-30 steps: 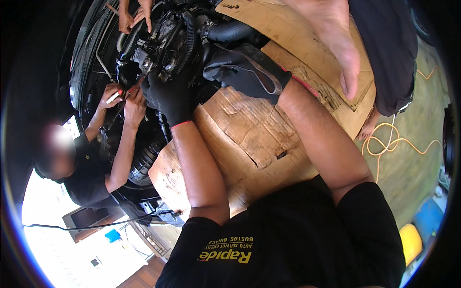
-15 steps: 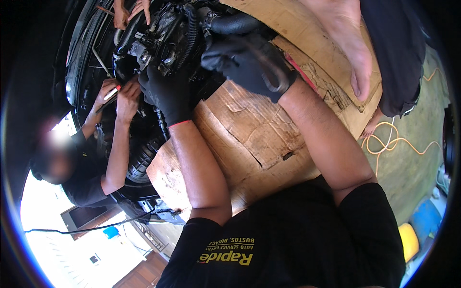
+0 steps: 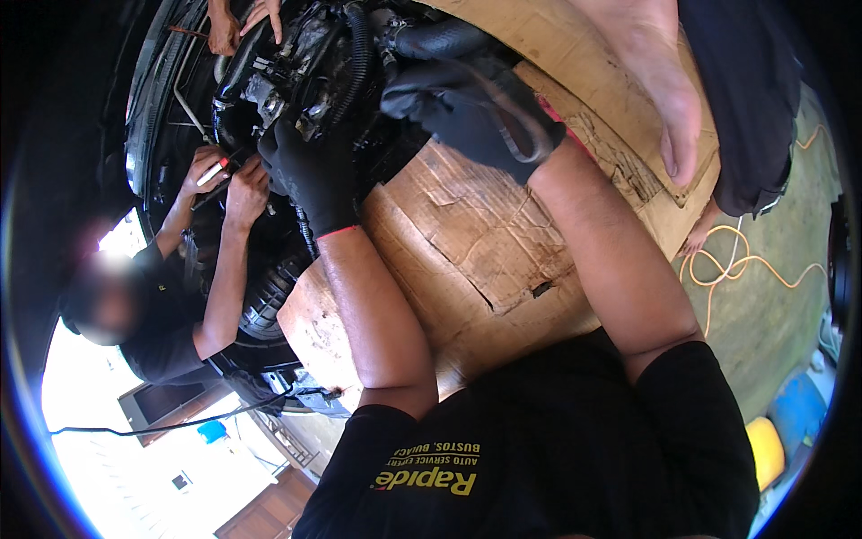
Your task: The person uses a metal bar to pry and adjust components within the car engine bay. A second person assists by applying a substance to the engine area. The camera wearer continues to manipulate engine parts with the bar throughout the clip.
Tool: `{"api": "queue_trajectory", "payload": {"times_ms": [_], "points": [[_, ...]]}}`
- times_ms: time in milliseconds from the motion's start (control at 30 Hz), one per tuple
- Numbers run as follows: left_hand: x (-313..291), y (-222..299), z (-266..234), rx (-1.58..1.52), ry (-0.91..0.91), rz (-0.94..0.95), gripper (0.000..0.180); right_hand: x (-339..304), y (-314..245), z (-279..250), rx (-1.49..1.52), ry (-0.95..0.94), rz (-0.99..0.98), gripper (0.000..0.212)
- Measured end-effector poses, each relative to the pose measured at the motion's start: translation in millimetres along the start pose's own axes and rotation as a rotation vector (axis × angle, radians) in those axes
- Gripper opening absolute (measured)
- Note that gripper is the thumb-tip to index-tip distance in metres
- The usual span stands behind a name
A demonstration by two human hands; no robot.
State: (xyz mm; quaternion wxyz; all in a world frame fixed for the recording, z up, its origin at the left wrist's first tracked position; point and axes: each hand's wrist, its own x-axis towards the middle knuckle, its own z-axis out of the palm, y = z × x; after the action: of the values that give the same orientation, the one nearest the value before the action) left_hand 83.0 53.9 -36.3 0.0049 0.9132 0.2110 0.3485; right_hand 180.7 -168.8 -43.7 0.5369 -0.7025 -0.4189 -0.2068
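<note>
Both my hands wear black gloves and work at a car engine (image 3: 310,67). My left hand (image 3: 310,175) reaches into the engine's near side. Its fingers are bent against dark parts there, and what they grip is hidden. Farther right, my right hand (image 3: 449,112) is closed above the edge of a cardboard sheet (image 3: 485,229), close to a thick black hose (image 3: 440,40). From it a slim, dark, bent piece with a rounded end (image 3: 530,130) runs back over the glove toward my wrist; its kind is unclear.
At left, a co-worker's hands (image 3: 235,184) hold a white-and-red pen-like thing (image 3: 214,171) by the engine. Other hands (image 3: 241,25) touch its far side. Someone's bare foot (image 3: 669,108) rests on more cardboard at right. An orange cord (image 3: 718,260) lies coiled on the floor.
My right hand has shifted slightly right, with the bent piece still along it. My left hand stays nearly in place. The co-worker's hands at left have moved slightly.
</note>
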Motion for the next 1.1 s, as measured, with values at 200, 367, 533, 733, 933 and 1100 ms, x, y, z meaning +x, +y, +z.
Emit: {"api": "queue_trajectory", "payload": {"times_ms": [200,367,533,733,933,1100], "points": [[5.2,-11.5,2.1,-0.013,0.010,0.058,0.064,-7.8,-34.0,14.4,-0.085,0.010,-0.046,0.015],[6.1,-10.7,3.1,-0.069,0.039,0.127,0.058,-1.1,-45.2,4.3,-0.092,-0.133,0.064,0.016],[1.0,-11.8,3.5,0.004,-0.064,-0.042,0.075,-2.3,-22.4,5.7,-0.173,-0.128,0.027,0.014],[1.1,-5.3,1.7,-0.035,-0.044,-0.033,0.074,-2.1,-13.6,-1.9,0.230,-0.202,0.336,0.020],[0.3,-7.2,4.0,-0.079,-0.020,-0.006,0.077,-3.3,2.8,5.5,0.079,-0.034,0.143,0.016],[0.6,-3.8,1.9,-0.068,-0.006,0.016,0.065,0.5,13.9,4.5,-0.119,-0.012,-0.038,0.016]]}}
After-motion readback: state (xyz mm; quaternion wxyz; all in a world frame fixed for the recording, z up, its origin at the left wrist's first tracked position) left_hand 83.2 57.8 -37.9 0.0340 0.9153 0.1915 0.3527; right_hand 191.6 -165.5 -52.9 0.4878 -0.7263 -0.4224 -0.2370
